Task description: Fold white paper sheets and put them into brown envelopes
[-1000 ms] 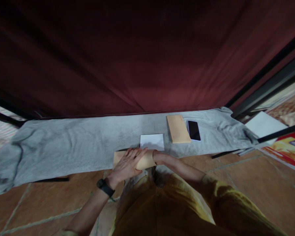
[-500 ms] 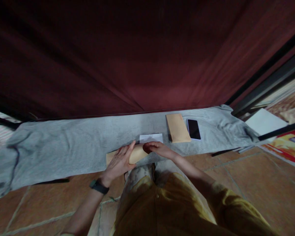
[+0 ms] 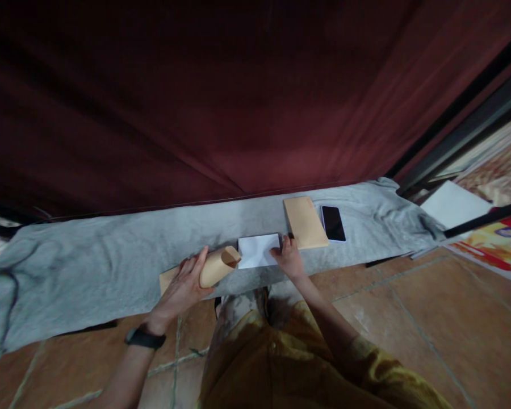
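My left hand is wrapped round a brown paper envelope, squeezing it so that its mouth gapes toward the right. On the grey cloth beside that mouth lies a folded sheet of white paper. My right hand grips the sheet's right edge, thumb on top and fingers at the side. Just beyond the right hand, a second brown envelope lies flat.
A grey cloth covers the narrow bench. A phone lies right of the flat envelope. Dark red fabric hangs behind the bench, with black metal bars at the right. Tiled floor shows below.
My right hand has left the envelope's mouth and moved to the white paper's right edge. My left hand has shifted left with the envelope, uncovering more of the paper.
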### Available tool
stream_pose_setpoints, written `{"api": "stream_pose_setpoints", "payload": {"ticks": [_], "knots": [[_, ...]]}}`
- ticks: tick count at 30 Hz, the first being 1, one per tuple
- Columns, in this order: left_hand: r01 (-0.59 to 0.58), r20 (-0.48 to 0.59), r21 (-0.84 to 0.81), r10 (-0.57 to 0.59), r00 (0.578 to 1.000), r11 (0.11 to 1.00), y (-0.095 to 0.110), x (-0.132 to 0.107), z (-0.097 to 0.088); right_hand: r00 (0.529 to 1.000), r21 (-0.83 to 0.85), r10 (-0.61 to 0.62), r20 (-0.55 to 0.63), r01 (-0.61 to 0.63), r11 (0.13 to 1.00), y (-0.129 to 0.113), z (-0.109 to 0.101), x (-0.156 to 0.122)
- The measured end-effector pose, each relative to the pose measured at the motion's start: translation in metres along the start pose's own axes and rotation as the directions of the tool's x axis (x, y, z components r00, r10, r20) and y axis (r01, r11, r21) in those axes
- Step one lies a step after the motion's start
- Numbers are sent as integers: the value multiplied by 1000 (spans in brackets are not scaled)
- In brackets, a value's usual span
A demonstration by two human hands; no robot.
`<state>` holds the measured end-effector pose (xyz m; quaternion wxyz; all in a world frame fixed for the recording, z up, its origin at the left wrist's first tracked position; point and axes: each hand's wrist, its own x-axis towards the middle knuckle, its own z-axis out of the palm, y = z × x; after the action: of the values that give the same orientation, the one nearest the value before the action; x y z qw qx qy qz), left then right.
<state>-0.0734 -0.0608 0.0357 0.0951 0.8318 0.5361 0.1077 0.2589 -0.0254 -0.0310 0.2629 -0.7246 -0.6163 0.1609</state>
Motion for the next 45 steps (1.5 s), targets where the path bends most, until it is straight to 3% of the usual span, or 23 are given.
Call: {"api": "stream_pose_setpoints", "payload": {"ticks": [5, 9, 12, 15, 19, 25, 36, 40, 45], "knots": [[-9, -1, 8, 9, 1000, 1000, -1, 3, 5, 998, -136, 58, 32, -53, 989, -19, 4, 0], [-23, -2, 12, 23, 1000, 1000, -5, 5, 9, 989, -154, 145, 33, -138, 978, -24, 5, 3], [-35, -30, 4, 35, 999, 999, -7, 5, 10, 986, -97, 163, 31, -160, 982, -20, 5, 5], [-45, -42, -5, 44, 998, 999, -10, 5, 11, 993, 116, 105, 53, -110, 987, -11, 4, 6], [-31, -35, -8, 31, 999, 999, -11, 3, 12, 997, 471, 68, 23, -71, 879, 0, -1, 8], [-38, -36, -22, 37, 999, 999, -10, 2, 12, 998, 692, 58, 36, -67, 719, 6, -17, 0], [-57, -39, -2, 57, 998, 998, -8, 6, 14, 998, 738, 46, 50, -68, 671, 20, -36, -20], [-65, -41, -1, 65, 997, 998, -1, 6, 8, 982, 799, 132, 136, -188, 572, 17, -50, -19], [-86, -46, 25, 87, 995, 996, 2, 7, 10, 961, 873, 104, 256, -276, 402, 9, -64, -20]]}}
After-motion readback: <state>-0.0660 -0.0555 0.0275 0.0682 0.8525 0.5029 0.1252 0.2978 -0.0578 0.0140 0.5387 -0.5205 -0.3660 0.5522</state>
